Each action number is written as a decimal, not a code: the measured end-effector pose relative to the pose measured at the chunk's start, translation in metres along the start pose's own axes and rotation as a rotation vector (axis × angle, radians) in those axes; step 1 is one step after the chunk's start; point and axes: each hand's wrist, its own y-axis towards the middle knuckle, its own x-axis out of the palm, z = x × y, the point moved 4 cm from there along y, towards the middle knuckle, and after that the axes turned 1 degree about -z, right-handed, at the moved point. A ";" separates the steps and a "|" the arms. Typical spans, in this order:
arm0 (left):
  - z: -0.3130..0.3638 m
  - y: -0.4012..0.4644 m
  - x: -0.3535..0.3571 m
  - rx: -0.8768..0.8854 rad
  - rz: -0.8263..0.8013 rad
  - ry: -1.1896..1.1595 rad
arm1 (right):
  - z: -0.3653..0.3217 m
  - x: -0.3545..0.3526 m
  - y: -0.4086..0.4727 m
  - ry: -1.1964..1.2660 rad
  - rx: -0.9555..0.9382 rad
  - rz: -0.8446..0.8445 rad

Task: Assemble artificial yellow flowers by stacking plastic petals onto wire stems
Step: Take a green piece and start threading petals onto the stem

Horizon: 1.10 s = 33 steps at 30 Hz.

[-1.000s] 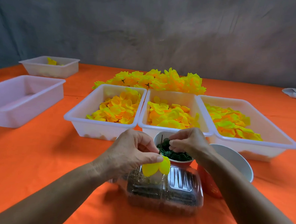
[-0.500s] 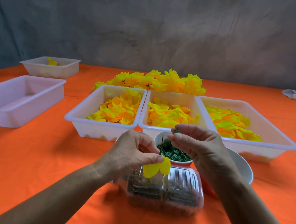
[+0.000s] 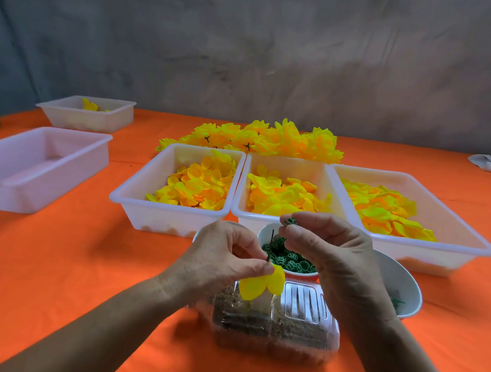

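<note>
My left hand [image 3: 220,261] pinches a thin dark wire stem [image 3: 271,244] with yellow petals [image 3: 262,283] stacked on it, the stem's tip pointing up. Just above and right of that tip, my right hand [image 3: 329,252] holds a small green ring-shaped piece [image 3: 290,221] between thumb and fingertips. Under both hands stands a white cup [image 3: 261,236] full of the same green pieces. Three white trays [image 3: 169,213] [image 3: 289,163] [image 3: 463,234] behind it hold loose yellow petals. A pile of finished yellow flowers [image 3: 269,138] lies behind the trays.
A clear plastic clamshell box [image 3: 302,328] with dark contents sits right below my hands. A white bowl [image 3: 404,288] stands at the right of it. Two more white trays [image 3: 40,169] [image 3: 86,115] are at the left on the orange tablecloth. A white cloth [image 3: 490,164] lies far right.
My right hand came up out of the cup of green pieces with one pinched, and rose to just above the stem's tip. My left hand stayed put with the stem and petals.
</note>
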 end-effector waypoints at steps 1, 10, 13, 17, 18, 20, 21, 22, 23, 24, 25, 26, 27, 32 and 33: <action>0.000 0.000 0.000 0.001 -0.002 -0.001 | 0.001 0.000 0.000 0.018 0.024 0.012; 0.001 -0.001 0.000 0.012 0.002 0.018 | 0.007 0.009 -0.003 0.127 0.102 0.029; 0.001 -0.001 0.000 0.008 0.005 0.010 | 0.007 0.011 -0.003 0.095 0.064 0.017; 0.001 -0.001 0.000 0.011 0.000 0.007 | 0.006 0.016 -0.005 0.078 0.023 -0.027; 0.001 -0.001 0.000 0.011 0.000 0.007 | 0.005 0.017 -0.006 0.074 0.016 -0.041; 0.001 -0.002 0.000 0.013 0.000 0.007 | 0.005 0.018 -0.008 0.064 0.008 -0.054; 0.001 -0.002 0.000 0.014 0.000 0.007 | 0.005 0.018 -0.008 0.056 0.007 -0.053; 0.001 -0.002 0.000 0.017 0.000 0.008 | 0.005 0.018 -0.008 0.045 0.007 -0.049; 0.001 -0.002 0.000 0.021 0.001 0.009 | 0.005 0.018 -0.008 0.036 0.007 -0.044; 0.001 -0.002 0.000 0.026 0.001 0.010 | 0.005 0.018 -0.008 0.029 0.006 -0.040; 0.002 -0.002 0.000 0.031 -0.003 0.011 | 0.006 0.018 -0.008 0.026 0.004 -0.036; 0.002 -0.002 0.000 0.035 -0.009 0.011 | 0.006 0.018 -0.008 0.024 0.002 -0.033; 0.002 -0.002 0.000 0.039 -0.017 0.009 | 0.006 0.018 -0.008 0.022 -0.001 -0.032; 0.003 -0.003 0.000 0.055 -0.033 0.007 | 0.005 0.018 -0.008 0.030 0.007 -0.035; 0.003 -0.002 0.000 0.055 -0.030 0.010 | 0.005 0.018 -0.008 0.027 0.007 -0.037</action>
